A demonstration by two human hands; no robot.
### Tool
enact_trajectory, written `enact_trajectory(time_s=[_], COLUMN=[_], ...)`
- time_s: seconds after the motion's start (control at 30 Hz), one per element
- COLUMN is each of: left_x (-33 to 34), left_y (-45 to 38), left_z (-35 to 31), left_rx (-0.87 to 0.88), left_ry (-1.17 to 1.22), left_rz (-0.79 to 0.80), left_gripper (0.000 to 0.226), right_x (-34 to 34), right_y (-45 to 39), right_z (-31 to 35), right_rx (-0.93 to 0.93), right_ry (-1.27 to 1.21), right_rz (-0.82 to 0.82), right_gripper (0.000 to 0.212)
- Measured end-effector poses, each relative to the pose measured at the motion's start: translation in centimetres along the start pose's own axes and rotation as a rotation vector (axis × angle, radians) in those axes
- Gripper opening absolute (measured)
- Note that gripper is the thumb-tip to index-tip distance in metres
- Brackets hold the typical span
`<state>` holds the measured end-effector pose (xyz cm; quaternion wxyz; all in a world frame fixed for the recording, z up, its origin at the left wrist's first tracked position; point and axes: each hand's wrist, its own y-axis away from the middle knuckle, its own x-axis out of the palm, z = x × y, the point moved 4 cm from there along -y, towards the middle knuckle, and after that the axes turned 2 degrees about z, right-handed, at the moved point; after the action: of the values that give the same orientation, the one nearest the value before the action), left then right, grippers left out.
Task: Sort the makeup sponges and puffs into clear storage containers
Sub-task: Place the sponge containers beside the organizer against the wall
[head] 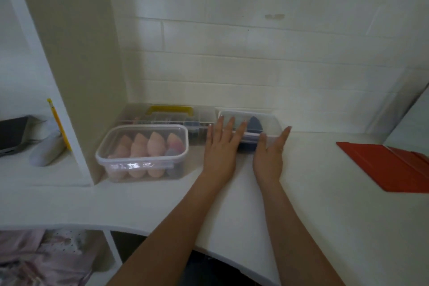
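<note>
Against the tiled wall at the back of the white tabletop (325, 204), a lidded clear container (267, 123) with a blue sponge (254, 123) is touched by both flat, straight-fingered hands, left (220, 146) and right (269, 155), beside a lidded container (141, 153) of pink sponges (139, 146).
</note>
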<state>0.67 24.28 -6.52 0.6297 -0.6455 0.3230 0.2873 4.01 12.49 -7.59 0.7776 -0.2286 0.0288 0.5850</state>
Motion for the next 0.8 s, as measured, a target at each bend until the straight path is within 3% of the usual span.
enact_trajectory(time_s=[0.13, 0.23, 0.4, 0.5, 0.6, 0.67, 0.73, 0.8], left_x=[0.2, -1.0, -7.2, -9.7, -8.8, -7.9, -7.4, -7.7], left_y=[0.1, 1.0, 3.8, 6.8, 7.5, 7.3, 7.0, 6.9], left_z=[0.5, 0.9, 0.8, 1.5, 4.3, 6.0, 6.9, 7.1], left_rx=[-0.014, -0.003, 0.107, -0.026, -0.372, -0.507, -0.521, -0.509], left_ry=[0.090, 0.092, 0.035, -0.153, -0.247, -0.188, -0.149, -0.135], left_rz=[0.020, -0.049, -0.502, -0.654, -0.401, -0.228, -0.153, -0.195], left_gripper=[0.073, 0.066, 0.031, 0.024, 0.033, 0.034, 0.033, 0.028], right_x=[-0.3, -0.3, -0.7, -1.2, -0.1, 0.6, 0.6, -0.1], right_y=[-0.9, -1.2, -0.9, 0.0, 1.2, 1.5, 1.3, 1.2], right_z=[0.0, 0.0, 0.3, 1.6, 1.6, 1.1, 1.0, 1.1], right_rx=[-0.028, -0.045, -0.089, -0.239, -0.319, -0.350, -0.399, -0.390], right_ry=[0.029, 0.032, -0.047, 0.115, 0.405, 0.496, 0.399, 0.220], right_rz=[0.134, 0.158, 0.044, -0.042, 0.047, 0.138, 0.177, 0.152], right_gripper=[0.074, 0.075, 0.075, 0.068, 0.062, 0.062, 0.064, 0.064])
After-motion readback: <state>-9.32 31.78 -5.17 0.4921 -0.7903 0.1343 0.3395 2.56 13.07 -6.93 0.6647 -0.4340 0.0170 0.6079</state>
